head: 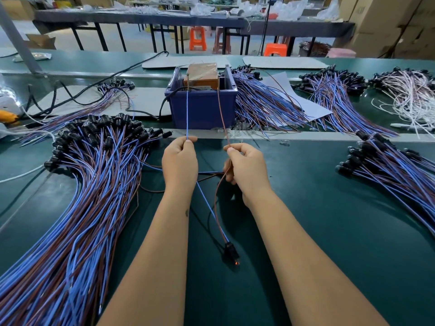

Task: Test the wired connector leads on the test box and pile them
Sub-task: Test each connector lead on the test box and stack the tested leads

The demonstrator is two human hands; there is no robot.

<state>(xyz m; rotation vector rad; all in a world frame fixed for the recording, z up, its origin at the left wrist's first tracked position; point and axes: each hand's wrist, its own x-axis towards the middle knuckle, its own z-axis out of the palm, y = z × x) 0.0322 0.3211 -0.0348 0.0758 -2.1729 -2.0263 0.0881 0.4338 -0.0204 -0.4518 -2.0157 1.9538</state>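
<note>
My left hand [180, 161] pinches a blue wire [187, 114] whose bare end reaches up to a metal post on the test box [201, 75]. My right hand [247, 167] pinches the lead's brown wire [221, 109], which runs up to the box's other post. The orange-brown test box sits inside a blue plastic bin [202, 109]. Both wires run back between my forearms to a black connector [231, 252] lying on the green mat, with a small orange glow at its tip.
A large pile of blue-and-brown leads with black connectors [89, 184] covers the left side. More such piles lie right of the bin [263, 104], at the far right [388, 170] and behind [329, 88]. White leads [409, 95] lie at the back right.
</note>
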